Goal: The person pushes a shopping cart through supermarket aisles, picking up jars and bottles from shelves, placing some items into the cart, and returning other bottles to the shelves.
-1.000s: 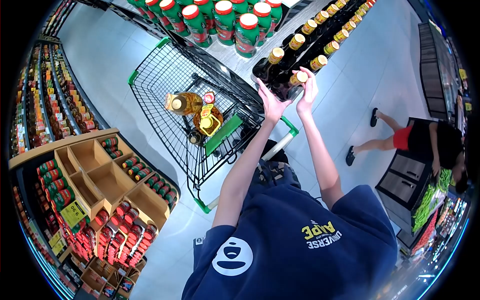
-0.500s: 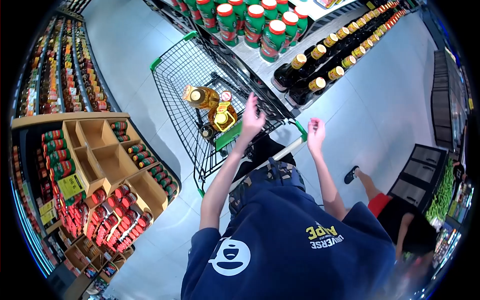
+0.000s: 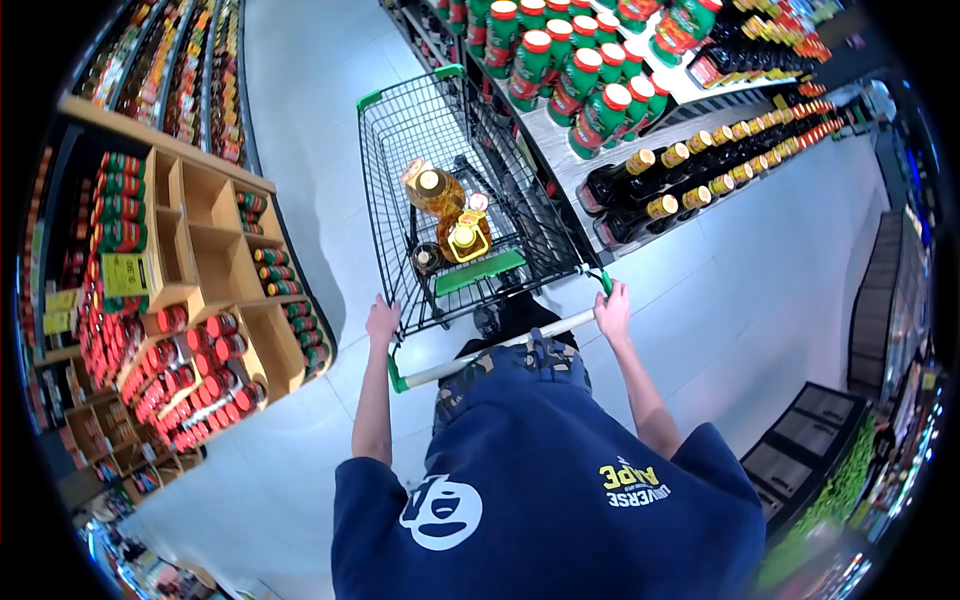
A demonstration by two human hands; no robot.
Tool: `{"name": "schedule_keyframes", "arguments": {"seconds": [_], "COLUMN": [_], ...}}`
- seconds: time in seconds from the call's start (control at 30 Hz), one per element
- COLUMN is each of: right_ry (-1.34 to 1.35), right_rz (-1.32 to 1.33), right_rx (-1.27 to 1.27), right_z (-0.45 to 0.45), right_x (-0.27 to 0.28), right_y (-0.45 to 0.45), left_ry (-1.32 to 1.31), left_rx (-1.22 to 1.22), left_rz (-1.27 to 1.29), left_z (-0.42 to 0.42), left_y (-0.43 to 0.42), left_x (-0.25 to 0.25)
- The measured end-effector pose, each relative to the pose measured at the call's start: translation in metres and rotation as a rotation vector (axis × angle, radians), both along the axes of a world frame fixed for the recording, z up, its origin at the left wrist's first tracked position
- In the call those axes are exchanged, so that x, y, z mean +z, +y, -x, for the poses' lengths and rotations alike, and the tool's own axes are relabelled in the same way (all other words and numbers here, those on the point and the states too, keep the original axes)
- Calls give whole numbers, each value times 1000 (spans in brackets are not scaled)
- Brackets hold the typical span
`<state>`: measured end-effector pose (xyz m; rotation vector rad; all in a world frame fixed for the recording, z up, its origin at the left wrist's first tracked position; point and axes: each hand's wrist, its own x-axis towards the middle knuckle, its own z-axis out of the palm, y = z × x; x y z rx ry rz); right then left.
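Observation:
A black wire shopping cart (image 3: 375, 190) with green corners stands in front of me. In its basket are a large bottle of golden cooking oil (image 3: 440, 195), another oil bottle with a yellow handle (image 3: 465, 240) and a dark-capped bottle (image 3: 426, 258). My right hand (image 3: 613, 308) is closed around the green right end of the pale handlebar. Beside the cart's rear left corner is my left hand (image 3: 382, 319), its fingers pointing forward. Whether they grip the frame cannot be made out.
A wooden shelf unit (image 3: 225, 265) with red-lidded jars stands on the left. At the right front, a display stand (image 3: 560, 165) carries green bottles (image 3: 600, 118) and rows of dark yellow-capped bottles (image 3: 660, 207), close to the cart's side. Dark crates (image 3: 810, 435) line the right.
My left hand has moved from above the basket to the cart's rear left corner. My right hand has come down onto the handle end. The view has turned; the other person has left it.

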<state>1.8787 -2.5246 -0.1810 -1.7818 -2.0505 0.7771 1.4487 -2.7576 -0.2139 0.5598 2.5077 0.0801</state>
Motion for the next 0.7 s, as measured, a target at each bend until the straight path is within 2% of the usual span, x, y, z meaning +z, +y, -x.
{"name": "schedule_keyframes", "arguments": {"seconds": [0.07,0.13,0.23,0.47,0.7], "right_ry": [-20,16,-10,-40,-19], "right_rz": [-31,-48,-98,-47,-15], "right_rx": [35,84,135,164,158], "right_z": [0,-3,-7,3,17], "right_x": [-2,-4,-19,-10,-2], "right_y": [0,-1,2,6,14], "left_ry": [84,138,114,72,-3], "left_rx": [-120,-196,-148,-118,-64], "left_rz": [-47,24,1,68,32], "left_z": [8,4,7,15,29], "left_y": [-7,-6,-5,1,4], "left_x": [-27,-24,-16,-7,-15]}}
